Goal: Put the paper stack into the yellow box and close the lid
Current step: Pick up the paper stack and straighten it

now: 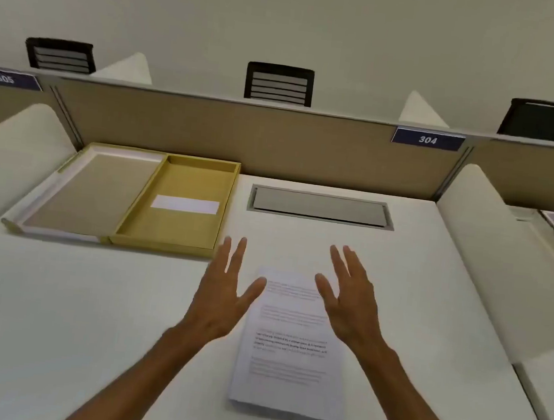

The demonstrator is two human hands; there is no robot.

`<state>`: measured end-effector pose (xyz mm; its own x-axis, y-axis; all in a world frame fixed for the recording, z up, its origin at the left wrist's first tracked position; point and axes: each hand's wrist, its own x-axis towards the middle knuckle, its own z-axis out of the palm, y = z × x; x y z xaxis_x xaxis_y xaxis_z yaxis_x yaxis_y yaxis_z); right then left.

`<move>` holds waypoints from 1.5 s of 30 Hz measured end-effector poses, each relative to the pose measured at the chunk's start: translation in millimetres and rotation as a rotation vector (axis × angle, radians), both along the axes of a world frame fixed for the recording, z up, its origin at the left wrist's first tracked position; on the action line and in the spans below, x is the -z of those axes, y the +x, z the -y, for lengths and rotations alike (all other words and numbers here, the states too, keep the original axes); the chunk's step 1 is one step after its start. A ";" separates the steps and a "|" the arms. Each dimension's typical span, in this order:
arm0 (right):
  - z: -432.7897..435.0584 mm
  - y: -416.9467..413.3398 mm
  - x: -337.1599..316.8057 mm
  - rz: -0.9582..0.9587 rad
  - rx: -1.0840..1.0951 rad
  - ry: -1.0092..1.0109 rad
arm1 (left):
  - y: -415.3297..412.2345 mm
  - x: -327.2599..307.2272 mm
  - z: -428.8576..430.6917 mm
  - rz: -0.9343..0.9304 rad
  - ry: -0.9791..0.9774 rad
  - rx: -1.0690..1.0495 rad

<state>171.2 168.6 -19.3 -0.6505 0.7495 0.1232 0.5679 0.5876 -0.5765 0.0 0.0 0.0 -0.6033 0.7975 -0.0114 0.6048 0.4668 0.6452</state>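
Observation:
A stack of printed white paper (288,361) lies flat on the white desk, near the middle front. My left hand (224,293) hovers over its far left corner and my right hand (349,303) over its far right corner, both with fingers spread and holding nothing. The yellow box (177,230) lies open at the back left, with a white label on its floor. Its lid (89,190) is folded out flat to the left, showing a beige inside with a white rim.
A grey metal cable hatch (320,207) is set into the desk (87,309) behind the paper. White curved dividers (490,252) flank the desk, and a tan partition (242,134) with a "304" plate (427,139) stands at the back. Black chair backs show beyond it.

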 end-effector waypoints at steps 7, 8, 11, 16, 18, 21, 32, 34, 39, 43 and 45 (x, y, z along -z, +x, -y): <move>28.3 43.2 75.9 0.305 0.169 -0.388 | 38.9 81.8 18.4 0.498 -0.414 -0.225; 29.0 43.4 81.0 0.311 0.210 -0.443 | 40.8 84.6 16.7 0.519 -0.431 -0.256; 26.2 40.4 89.7 0.266 0.369 -0.651 | 46.5 90.7 7.7 0.591 -0.397 -0.375; -7.3 34.9 110.0 0.037 0.641 -1.017 | 36.4 113.0 -11.5 0.811 -0.304 -0.587; -15.9 32.9 114.6 -0.009 0.649 -1.103 | 25.4 133.0 -15.4 0.898 -0.305 -0.623; -21.3 27.5 112.1 -0.006 0.657 -1.166 | 20.2 121.8 -23.9 1.000 -0.300 -0.632; -21.2 20.5 113.3 0.098 0.614 -1.011 | 24.2 103.4 -32.0 0.927 -0.227 -0.632; -24.4 21.7 115.0 0.081 0.611 -1.054 | 19.6 107.6 -29.1 0.943 -0.222 -0.615; -28.9 24.9 109.6 0.027 0.575 -1.158 | 8.6 116.4 -24.8 0.969 -0.211 -0.564; -37.3 31.9 101.6 -0.011 0.504 -1.191 | -7.5 122.6 -26.1 0.917 -0.249 -0.470; -42.4 35.2 101.1 -0.006 0.448 -1.232 | -16.8 123.3 -28.7 0.922 -0.292 -0.388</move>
<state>206.4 211.0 -120.3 -0.3186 0.5212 -0.7917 0.5710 -0.5612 -0.5992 -16.8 28.7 -123.3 -0.4767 0.4428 -0.7594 -0.2899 0.7363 0.6114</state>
